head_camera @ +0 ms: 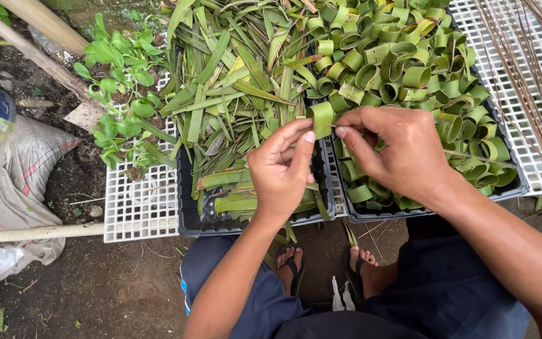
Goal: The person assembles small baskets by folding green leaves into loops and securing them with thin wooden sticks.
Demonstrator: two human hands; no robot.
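Green leaf-strip ring (320,118) pinched between both hands, axis roughly vertical. Left hand (281,169) grips its lower edge; right hand (396,150) pinches a thin stick at the ring's right side.

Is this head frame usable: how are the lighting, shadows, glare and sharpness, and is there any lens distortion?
Head view: soft, even daylight with no hard shadows or glare; left hand, right hand and the leaf ring between them are sharp; the pale bamboo pole at the left edge looks slightly bowed, suggesting mild wide-angle distortion.
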